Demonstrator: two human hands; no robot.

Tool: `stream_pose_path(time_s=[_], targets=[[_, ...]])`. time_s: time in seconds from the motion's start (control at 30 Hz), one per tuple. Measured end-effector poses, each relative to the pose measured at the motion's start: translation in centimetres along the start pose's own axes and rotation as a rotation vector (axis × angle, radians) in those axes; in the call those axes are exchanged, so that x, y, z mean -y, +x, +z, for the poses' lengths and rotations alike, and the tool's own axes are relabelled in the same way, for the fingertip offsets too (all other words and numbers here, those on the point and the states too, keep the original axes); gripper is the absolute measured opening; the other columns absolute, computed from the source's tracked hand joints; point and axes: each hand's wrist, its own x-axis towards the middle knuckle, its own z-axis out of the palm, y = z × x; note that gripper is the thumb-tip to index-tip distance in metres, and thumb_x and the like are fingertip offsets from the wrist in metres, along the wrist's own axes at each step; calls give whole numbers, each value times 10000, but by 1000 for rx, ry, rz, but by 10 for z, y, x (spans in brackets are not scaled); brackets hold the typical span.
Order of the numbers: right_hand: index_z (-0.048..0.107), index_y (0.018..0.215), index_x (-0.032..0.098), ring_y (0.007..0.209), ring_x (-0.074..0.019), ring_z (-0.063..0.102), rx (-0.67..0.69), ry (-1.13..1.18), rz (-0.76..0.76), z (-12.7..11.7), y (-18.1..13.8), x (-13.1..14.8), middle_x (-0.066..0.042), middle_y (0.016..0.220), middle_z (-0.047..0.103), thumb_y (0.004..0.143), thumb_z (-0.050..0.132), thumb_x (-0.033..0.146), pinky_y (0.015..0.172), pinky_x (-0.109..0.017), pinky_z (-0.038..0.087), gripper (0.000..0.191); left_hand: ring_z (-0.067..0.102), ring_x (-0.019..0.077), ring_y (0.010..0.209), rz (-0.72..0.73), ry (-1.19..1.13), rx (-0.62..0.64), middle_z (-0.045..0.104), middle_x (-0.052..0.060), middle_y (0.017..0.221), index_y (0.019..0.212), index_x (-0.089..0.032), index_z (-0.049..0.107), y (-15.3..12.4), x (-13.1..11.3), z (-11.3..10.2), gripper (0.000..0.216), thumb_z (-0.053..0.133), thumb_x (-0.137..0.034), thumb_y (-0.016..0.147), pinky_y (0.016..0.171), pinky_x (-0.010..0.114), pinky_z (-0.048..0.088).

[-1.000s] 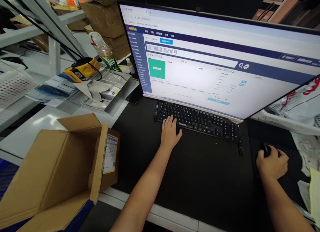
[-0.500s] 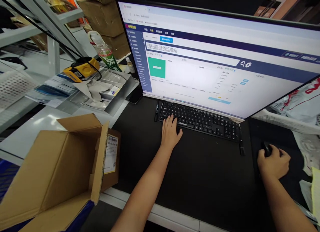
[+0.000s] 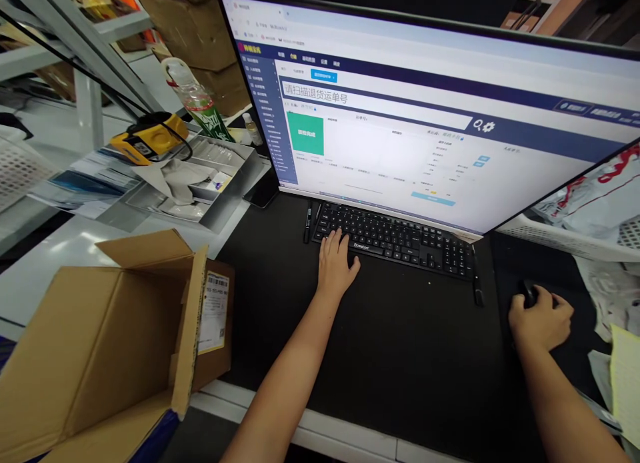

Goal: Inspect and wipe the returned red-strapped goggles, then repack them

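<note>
The fingers of the left hand (image 3: 334,266) lay loosely spread and flat, their tips on the left end of the black keyboard (image 3: 395,240), gripping nothing. The right hand (image 3: 540,320) was curled narrowly over a dark mouse (image 3: 530,293), only the front of which showed past the knuckles. Against the views of a second and half a second before, neither hand had shifted on its device: the same fingertips rested on the same keys and the same cupped hold covered the mouse. Only the view had drifted a little, so everything sat slightly further left. The page on the screen looked the same too, which suggests a pause rather than typing.

Nearest on the left stood an open cardboard box (image 3: 100,343), with a labelled flap (image 3: 214,313) turned towards the black desk mat (image 3: 400,356). Beyond the keyboard rose the wide monitor (image 3: 425,116), showing a form with a green square. Further left sat a grey tray (image 3: 220,196), a yellow handheld scanner (image 3: 150,138) and a plastic bottle (image 3: 197,100). At the far right stood a white basket (image 3: 565,240) with printed bags (image 3: 600,196).
</note>
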Motion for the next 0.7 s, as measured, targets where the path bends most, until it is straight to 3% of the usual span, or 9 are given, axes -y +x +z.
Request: stream_pose_path(time_s=[0.7], targets=[[645, 1261, 252, 1023, -308, 599, 1, -4, 2, -4, -2, 3, -126, 1310, 539, 845, 610, 425, 776, -416, 454, 452, 350, 329, 1461, -5, -26, 4, 451, 178, 1522, 1369, -121, 501, 1, 0, 0, 528, 585, -236, 861, 1237, 540, 263]])
